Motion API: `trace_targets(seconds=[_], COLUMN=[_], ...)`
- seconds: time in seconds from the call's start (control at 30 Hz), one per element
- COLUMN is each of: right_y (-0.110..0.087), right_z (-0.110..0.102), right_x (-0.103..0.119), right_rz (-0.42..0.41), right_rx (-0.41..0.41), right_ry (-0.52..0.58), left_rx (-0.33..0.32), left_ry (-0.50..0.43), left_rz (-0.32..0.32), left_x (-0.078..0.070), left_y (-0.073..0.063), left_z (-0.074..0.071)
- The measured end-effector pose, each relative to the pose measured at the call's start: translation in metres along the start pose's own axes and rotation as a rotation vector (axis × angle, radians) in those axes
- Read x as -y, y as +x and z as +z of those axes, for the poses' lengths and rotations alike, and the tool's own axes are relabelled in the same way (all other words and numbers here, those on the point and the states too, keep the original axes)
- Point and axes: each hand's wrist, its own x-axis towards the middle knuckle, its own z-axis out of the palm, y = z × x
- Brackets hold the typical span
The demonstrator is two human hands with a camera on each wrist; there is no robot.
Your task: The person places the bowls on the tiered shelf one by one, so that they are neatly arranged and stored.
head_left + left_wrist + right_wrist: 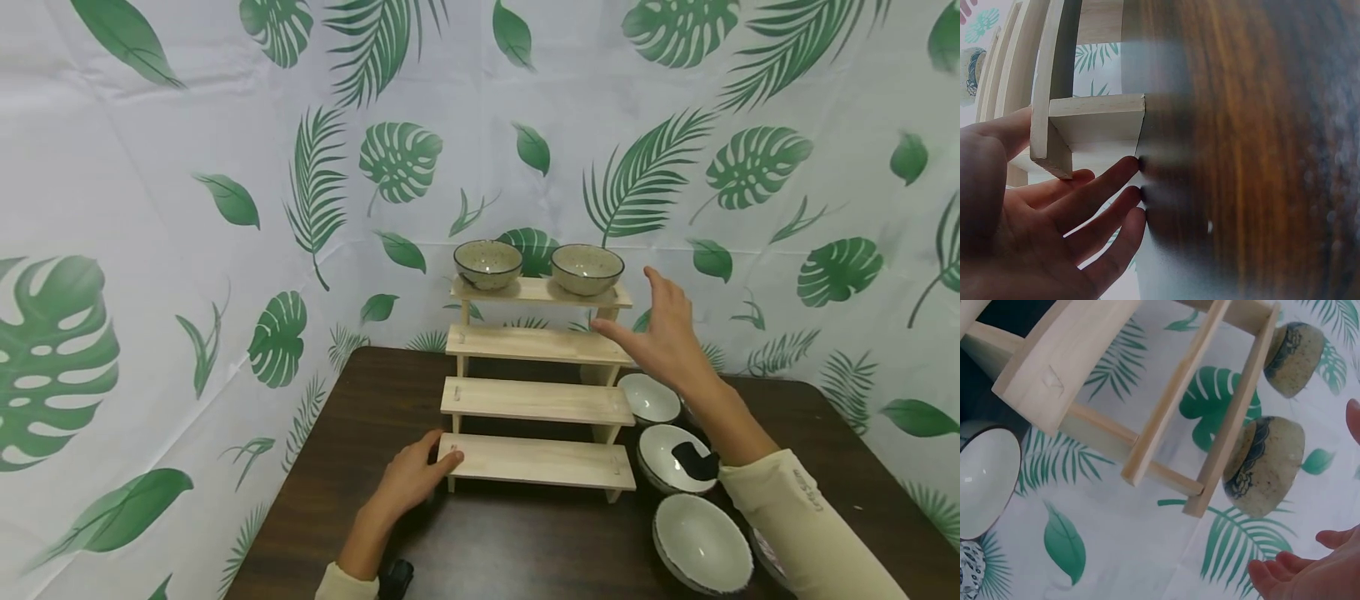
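A stepped wooden shelf (536, 400) with several tiers stands on the dark table. My left hand (412, 473) holds the left end of its lowest board, thumb over the top. In the left wrist view, that hand's fingers (1094, 197) extend past the board's end, tips near the tabletop. Two speckled bowls with dark rims sit on the top tier, a left bowl (487, 265) and a right bowl (587, 270). My right hand (663, 333) is raised just right of the right bowl (1266, 467), thumb and fingers spread, apart from it and holding nothing.
Right of the shelf, several pale bowls stand on the table (315, 508), among them a front bowl (702, 543), a middle bowl (667, 454) and a back bowl (648, 398). The right forearm passes above them. A leaf-print cloth (225, 108) hangs behind the table.
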Motion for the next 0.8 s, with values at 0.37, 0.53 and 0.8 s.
trace_targets(seconds=[0.37,0.53,0.8], right_y=[-0.017,-0.026,-0.041], right_z=[-0.001,-0.002,-0.003], right_x=[0.000,-0.002,-0.005], right_rz=[-0.010,-0.009,-0.012], right_rx=[-0.012,-0.029,-0.030], right_ry=[0.002,0.017,0.025], left_rx=[-0.004,-0.002,-0.003], left_ry=[0.005,0.005,0.014], left_rz=[0.004,0.002,-0.007], left_x=[0.000,0.002,0.002], left_y=[0.002,0.003,0.004], left_z=[-0.001,-0.002,-0.001])
